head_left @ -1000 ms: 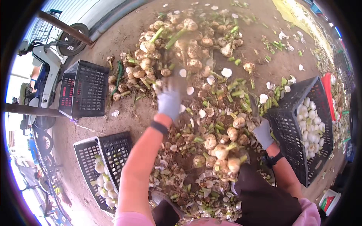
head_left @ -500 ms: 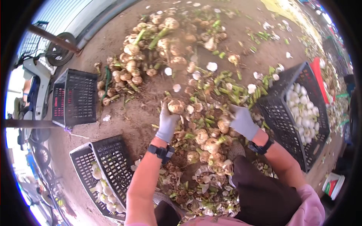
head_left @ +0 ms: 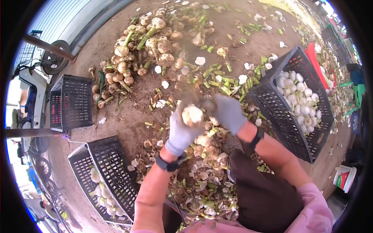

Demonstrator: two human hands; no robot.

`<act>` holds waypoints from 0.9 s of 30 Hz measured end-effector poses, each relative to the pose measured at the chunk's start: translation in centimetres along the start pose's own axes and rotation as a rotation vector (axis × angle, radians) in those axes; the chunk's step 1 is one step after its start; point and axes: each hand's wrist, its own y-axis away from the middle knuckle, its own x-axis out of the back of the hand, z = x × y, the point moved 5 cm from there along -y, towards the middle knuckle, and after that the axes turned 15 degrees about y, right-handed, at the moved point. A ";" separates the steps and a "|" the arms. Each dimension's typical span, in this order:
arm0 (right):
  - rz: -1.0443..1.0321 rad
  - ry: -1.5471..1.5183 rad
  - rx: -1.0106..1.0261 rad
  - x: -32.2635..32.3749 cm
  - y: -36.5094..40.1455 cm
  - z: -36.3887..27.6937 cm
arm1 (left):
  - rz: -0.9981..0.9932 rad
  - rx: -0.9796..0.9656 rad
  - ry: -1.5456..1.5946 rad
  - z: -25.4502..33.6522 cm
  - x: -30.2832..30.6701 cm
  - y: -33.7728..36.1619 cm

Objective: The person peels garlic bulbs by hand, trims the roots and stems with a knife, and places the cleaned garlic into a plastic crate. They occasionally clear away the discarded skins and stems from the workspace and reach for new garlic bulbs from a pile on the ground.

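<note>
My left hand [head_left: 182,130], in a pale grey glove, is closed around a garlic bulb [head_left: 192,115] whose white side faces up. Close to the bulb's right is my gloved right hand [head_left: 229,112], its fingers curled in. A blurred brownish shape [head_left: 208,105] shows at its fingertips; what it is I cannot make out. Beneath both hands lie several untrimmed garlic bulbs [head_left: 206,149] with soil-stained skins and cut stalks. Loose skins and trimmings [head_left: 202,182] cover the ground between my legs.
A large heap of garlic [head_left: 130,62] lies ahead to the left. A black crate [head_left: 272,101] of white bulbs stands tilted at right, another crate [head_left: 112,167] with bulbs at lower left, and a third crate [head_left: 72,103] behind it. A white bucket [head_left: 345,178] stands far right.
My hands have come together in front of me, the right moving left toward the bulb. The bulb in my left hand now shows a white face instead of brown skin. The view has shifted slightly.
</note>
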 end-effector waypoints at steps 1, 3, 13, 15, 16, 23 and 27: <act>-0.137 0.039 -0.138 -1.8 -0.6 3.0 | -0.115 0.044 0.058 1.8 -0.5 0.4; -0.282 -0.035 -0.275 -2.4 0.3 4.3 | -0.070 0.061 0.175 2.3 -0.4 1.0; -0.063 -0.522 -0.173 1.6 4.2 1.2 | 0.216 0.314 0.794 0.2 -0.6 2.1; -0.060 -0.555 -0.076 2.7 4.1 0.6 | 0.172 0.387 1.134 0.9 -2.5 3.4; -0.062 -0.570 -0.033 3.1 4.4 0.4 | 0.116 0.378 1.269 1.7 -3.4 3.9; 0.013 -0.227 -0.349 -0.7 10.9 9.5 | 0.043 0.379 0.821 1.1 -2.7 6.3; -0.137 0.052 -0.439 2.2 17.3 13.1 | -0.108 0.157 -0.236 -3.3 -1.8 9.5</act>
